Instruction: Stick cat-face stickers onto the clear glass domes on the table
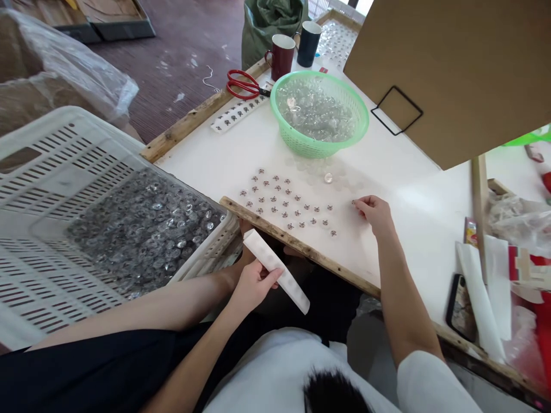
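My left hand pinches a folded white sticker strip just off the table's front edge. Faint spots show through its pale backing. Over the white tabletop, my right hand is closed, with a tiny dark-marked piece, apparently a sticker, at its fingertips. Left of that hand lie several small clear pieces with printed animal-face motifs, spread in loose rows. One clear glassy disc rests behind them, among fainter transparent ones. A green plastic basket full of clear pieces stands further back.
Red-handled scissors and a printed sticker sheet lie left of the basket, near two mugs. A white crate of clear pieces stands left. A cardboard panel juts in at upper right. A phone lies right.
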Available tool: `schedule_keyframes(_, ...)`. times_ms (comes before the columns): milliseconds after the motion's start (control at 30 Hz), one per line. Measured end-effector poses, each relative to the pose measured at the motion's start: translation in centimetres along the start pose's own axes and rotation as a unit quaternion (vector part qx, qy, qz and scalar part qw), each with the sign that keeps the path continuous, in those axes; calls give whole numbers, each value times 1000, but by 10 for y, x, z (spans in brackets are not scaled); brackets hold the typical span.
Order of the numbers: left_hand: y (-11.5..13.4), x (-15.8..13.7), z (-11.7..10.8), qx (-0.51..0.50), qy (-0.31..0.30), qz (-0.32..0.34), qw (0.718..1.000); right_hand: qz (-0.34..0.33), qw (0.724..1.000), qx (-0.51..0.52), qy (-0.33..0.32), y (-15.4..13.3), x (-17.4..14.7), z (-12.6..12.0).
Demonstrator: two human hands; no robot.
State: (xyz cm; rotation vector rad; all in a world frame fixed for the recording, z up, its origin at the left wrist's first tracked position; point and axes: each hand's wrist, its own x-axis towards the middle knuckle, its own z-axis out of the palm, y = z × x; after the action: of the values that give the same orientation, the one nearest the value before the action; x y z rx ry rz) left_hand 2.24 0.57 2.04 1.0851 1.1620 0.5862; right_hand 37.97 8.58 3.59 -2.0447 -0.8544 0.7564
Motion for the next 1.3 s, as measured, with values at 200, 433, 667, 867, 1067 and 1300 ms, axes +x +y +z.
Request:
schedule_keyframes(200,0,0,0,-7,-2,-2,1000,12,999,-44,-2,0,4,0)
schedule_keyframes(433,3,-2,1,-19,0,-8,1000,-58,973,-219,39,-5,-4,9)
schedule_keyframes(667,2,-4,-1,-12,3,6,1000,-91,972,-212,41,3,-17,3)
schedule_keyframes(867,2,-4,-1,-21,0,-3,1000,-373,881,-273,-99,13,-47,13)
schedule_keyframes(1067,0,-4,1,4,-10,9,1000,-468,794,-317,-223,-4,-62,58)
schedule_keyframes(1300,-1,-5,-3,-17,-7,12,1000,-528,756,-278,-270,-47,-51,119)
